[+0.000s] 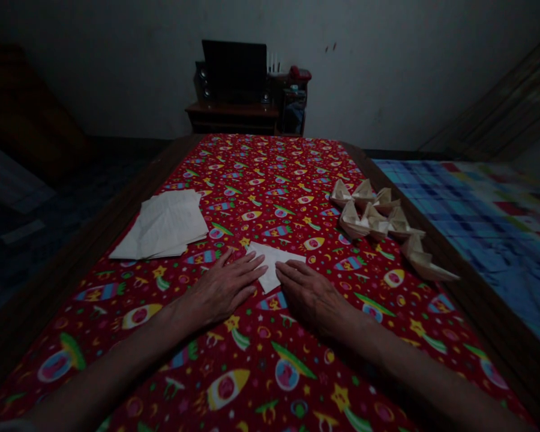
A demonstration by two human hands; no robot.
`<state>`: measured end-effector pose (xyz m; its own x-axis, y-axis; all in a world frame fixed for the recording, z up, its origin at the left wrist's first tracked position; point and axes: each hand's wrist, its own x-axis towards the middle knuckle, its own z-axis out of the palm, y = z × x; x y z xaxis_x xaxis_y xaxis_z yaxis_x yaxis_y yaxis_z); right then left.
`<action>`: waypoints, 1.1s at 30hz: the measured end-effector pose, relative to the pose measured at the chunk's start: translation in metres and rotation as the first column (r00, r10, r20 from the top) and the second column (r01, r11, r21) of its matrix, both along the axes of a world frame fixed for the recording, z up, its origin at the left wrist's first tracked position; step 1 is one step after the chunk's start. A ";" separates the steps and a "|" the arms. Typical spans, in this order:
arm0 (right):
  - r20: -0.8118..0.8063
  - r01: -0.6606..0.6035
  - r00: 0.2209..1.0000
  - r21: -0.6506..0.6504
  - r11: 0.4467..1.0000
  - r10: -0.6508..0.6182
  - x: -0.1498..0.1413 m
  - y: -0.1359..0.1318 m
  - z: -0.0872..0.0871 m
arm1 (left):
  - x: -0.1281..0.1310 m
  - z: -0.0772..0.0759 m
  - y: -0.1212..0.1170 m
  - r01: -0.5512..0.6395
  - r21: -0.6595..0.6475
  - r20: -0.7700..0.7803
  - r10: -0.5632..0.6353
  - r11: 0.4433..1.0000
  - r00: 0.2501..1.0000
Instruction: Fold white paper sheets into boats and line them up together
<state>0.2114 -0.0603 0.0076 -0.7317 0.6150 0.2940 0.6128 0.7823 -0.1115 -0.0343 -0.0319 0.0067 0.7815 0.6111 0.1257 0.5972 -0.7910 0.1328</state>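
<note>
A folded piece of white paper [270, 277] lies flat on the red patterned cloth, its lower end narrowing to a point. My left hand [227, 282] rests palm down on its left side, fingers stretched out. From the other side, my right hand [312, 291] lies over the paper's right part, fingers extended and close together. Parts of the paper are hidden under both hands. Off to the left is a stack of paper sheets [166, 222]. Several folded paper boats [373, 210] stand in a cluster on the right, with one boat [423, 258] nearer to me.
The red cloth [261, 198] with rockets and stars covers a long table with a dark wooden edge [477, 294]. Beyond its far end are a monitor [234, 69], speakers and a red telephone [300, 73]. A plaid-covered surface [454, 204] adjoins at right.
</note>
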 end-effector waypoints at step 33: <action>-0.312 0.085 0.931 -0.324 0.942 -0.192 0.008 0.017 0.004 | 0.009 0.018 0.044 0.168 -0.416 0.346 -0.016 0.894 0.938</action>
